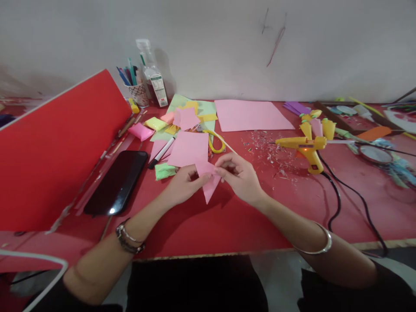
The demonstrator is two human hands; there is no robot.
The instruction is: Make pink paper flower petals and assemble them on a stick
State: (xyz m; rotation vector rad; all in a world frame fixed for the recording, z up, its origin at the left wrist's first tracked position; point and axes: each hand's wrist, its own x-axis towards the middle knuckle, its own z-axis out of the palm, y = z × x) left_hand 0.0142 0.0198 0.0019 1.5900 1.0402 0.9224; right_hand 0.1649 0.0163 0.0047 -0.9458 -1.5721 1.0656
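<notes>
Between my two hands, above the red table, is a small pink paper piece (211,185) with a pointed lower end. My left hand (185,184) pinches its left side, thumb across the front. On its upper right edge the fingertips of my right hand (238,177) are closed, and a thin pale stick (230,147) shows just behind them; I cannot tell whether it is held. Just beyond my hands lie a square pink sheet (189,147) and yellow-handled scissors (217,143). A black-and-white marker (161,152) and a green packet (164,171) rest left of the sheet.
A yellow glue gun (307,149) with a black cord lies at right, near paper scraps (264,149). At left are a phone (117,182) and a leaning red board (61,151). A bottle (154,82), a pen cup (138,93) and a large pink sheet (253,115) are by the wall.
</notes>
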